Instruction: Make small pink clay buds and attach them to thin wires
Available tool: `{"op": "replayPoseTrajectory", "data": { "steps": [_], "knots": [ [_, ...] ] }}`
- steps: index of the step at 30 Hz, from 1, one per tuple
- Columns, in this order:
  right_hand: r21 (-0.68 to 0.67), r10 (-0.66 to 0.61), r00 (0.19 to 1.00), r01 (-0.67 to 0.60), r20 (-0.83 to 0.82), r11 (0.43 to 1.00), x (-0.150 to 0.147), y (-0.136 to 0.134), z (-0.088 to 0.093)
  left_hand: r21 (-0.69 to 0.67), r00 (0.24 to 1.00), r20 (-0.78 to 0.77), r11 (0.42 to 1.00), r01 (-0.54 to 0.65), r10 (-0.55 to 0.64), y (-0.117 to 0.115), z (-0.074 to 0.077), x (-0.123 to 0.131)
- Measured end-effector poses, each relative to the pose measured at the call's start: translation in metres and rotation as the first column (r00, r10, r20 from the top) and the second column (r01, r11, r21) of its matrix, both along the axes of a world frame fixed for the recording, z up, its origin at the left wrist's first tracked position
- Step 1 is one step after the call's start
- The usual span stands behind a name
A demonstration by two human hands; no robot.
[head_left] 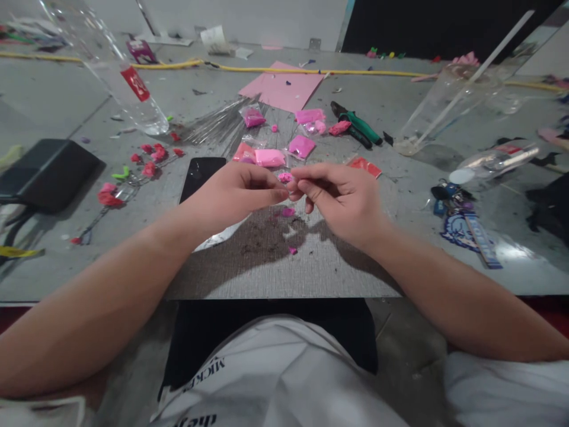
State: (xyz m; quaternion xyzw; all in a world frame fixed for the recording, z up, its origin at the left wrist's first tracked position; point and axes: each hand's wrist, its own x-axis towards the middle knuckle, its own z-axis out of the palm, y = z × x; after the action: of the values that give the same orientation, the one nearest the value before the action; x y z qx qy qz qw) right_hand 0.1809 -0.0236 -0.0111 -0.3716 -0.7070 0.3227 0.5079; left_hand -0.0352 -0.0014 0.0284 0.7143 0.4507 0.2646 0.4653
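A small, bumpy piece of bright pink clay (285,177) shows between my fingertips, over the near part of the table. My left hand (240,193) comes in from the left, its thumb and forefinger closed in a pinch at the clay's lower edge. From the other side, my right hand (342,201) pinches at the clay too, with its remaining fingers curled. The fingertips partly cover the clay. Below the hands lie a flat pink clay bit (288,212) and a smaller pink crumb (293,251). A black phone-like slab (202,172) lies partly under my left hand.
Beyond my hands lie pink clay packets (270,158), thin wires (222,121), green-handled pliers (362,127) and pink paper (288,86). A tilted bottle (128,83) and red clay flowers (155,153) are left. A clear cup (440,107) and keychains (462,225) are right.
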Motion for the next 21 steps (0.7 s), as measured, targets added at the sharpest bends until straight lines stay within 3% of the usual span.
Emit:
{"op": "replayPoseTrajectory", "data": {
  "steps": [9,15,21],
  "knots": [
    [0.250,0.009,0.998,-0.024,0.058,0.968,0.003,-0.001,0.006,-0.051,0.997,0.067,0.998,0.045,-0.042,0.003,-0.009,-0.004],
    [0.117,0.127,0.982,-0.111,-0.138,0.987,-0.002,-0.005,0.003,-0.028,0.993,0.112,0.999,0.039,-0.035,0.004,-0.009,-0.003],
    [0.138,0.053,0.994,-0.039,-0.096,0.990,-0.001,-0.002,0.003,-0.043,0.996,0.085,0.999,0.023,-0.020,0.001,-0.002,-0.002]
  ]
}}
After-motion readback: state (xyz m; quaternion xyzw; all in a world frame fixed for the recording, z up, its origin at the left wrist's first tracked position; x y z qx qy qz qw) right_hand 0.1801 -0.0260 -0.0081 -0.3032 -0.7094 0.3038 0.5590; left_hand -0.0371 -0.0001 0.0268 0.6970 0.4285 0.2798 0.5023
